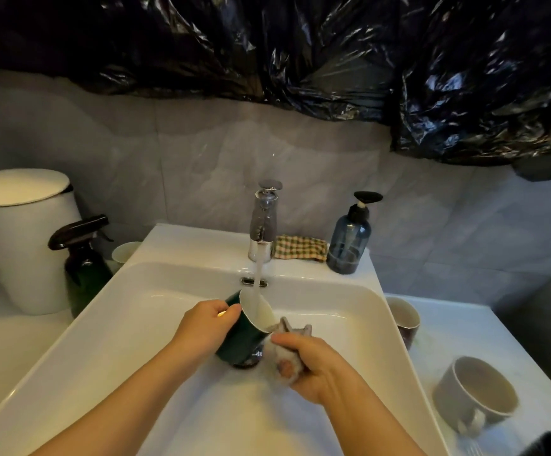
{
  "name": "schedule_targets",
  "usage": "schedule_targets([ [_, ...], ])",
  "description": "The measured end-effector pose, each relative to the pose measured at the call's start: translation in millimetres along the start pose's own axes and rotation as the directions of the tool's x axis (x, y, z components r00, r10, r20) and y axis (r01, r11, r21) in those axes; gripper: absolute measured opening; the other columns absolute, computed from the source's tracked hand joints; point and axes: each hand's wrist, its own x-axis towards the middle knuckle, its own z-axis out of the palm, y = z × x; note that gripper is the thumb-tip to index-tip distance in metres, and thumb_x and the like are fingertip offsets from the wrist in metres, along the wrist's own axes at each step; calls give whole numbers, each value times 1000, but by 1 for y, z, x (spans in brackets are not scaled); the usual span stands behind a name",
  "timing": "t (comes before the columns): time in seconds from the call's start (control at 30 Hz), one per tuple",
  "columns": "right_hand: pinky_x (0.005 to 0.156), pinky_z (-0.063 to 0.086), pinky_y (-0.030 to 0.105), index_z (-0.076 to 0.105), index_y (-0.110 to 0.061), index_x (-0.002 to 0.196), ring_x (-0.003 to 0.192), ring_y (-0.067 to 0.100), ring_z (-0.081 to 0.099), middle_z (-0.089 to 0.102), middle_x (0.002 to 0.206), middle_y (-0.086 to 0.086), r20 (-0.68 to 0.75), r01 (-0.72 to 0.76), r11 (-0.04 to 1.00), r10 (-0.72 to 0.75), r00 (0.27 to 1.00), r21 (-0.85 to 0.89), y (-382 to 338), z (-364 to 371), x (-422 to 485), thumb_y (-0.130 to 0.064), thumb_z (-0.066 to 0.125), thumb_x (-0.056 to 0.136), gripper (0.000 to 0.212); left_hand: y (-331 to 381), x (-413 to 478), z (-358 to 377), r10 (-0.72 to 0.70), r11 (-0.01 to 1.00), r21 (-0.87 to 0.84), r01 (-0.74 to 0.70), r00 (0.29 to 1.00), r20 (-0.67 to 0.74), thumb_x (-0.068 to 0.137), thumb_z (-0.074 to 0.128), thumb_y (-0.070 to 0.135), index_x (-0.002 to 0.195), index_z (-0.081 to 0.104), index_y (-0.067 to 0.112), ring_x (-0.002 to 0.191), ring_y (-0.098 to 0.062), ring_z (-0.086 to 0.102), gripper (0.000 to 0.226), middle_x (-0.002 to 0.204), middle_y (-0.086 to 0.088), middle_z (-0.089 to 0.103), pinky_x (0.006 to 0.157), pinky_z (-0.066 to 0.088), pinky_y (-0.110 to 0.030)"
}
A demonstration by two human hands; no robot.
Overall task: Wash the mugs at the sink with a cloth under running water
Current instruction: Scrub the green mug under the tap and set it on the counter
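Head view, left to right: a white lidded bin [21, 238] stands at the counter's far left edge, with a dark green spray bottle [83, 268] and a pale cup [126, 251] just beside the sink's [169, 291] left rim. No writing can be read on anything. Over the basin's middle, the left hand [205, 327] wraps its fingers around the green mug [244, 334], thumb near the rim; the mug tilts, its white inside catching water [257, 278] from the faucet [264, 222]. Touching the mug's right side, the right hand [303, 363] is clenched around a bunched grey cloth [287, 353]. A checked rag [300, 248] and blue soap pump [350, 241] sit on the sink's back ledge. Two more mugs, brown [405, 320] and grey [478, 393], rest on the right counter.
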Motion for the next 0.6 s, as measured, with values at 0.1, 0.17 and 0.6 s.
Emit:
schedule_targets([
  [0.1, 77, 48, 48, 58, -6, 99, 80, 32, 58, 64, 91, 19, -21, -70, 995, 72, 997, 67, 3, -3, -11, -8, 68, 83, 19, 1, -9, -7, -10, 1000, 28, 10, 1000, -3, 94, 51, 32, 83, 64, 4, 74, -22, 51, 32, 81, -10, 59, 71, 48, -34],
  [0.17, 82, 44, 59, 55, -7, 96, 84, 37, 54, 60, 94, 20, -23, -75, 991, 78, 997, 112, 3, -6, -20, -10, 66, 85, 16, 3, -14, -13, 2, 999, 32, -2, 1000, -3, 94, 51, 31, 81, 63, 5, 73, -21, 50, 31, 79, -9, 57, 68, 44, -31],
  [0.6, 33, 39, 13, 51, -10, 76, 33, 13, 46, 51, 59, 11, -69, 85, 961, -69, 995, 263, 9, -29, -40, -5, 58, 89, 17, 21, -42, -41, 351, 555, 729, -402, 907, 233, 95, 47, 38, 59, 38, 21, 56, -11, 40, 40, 60, 4, 46, 49, 26, -23],
])
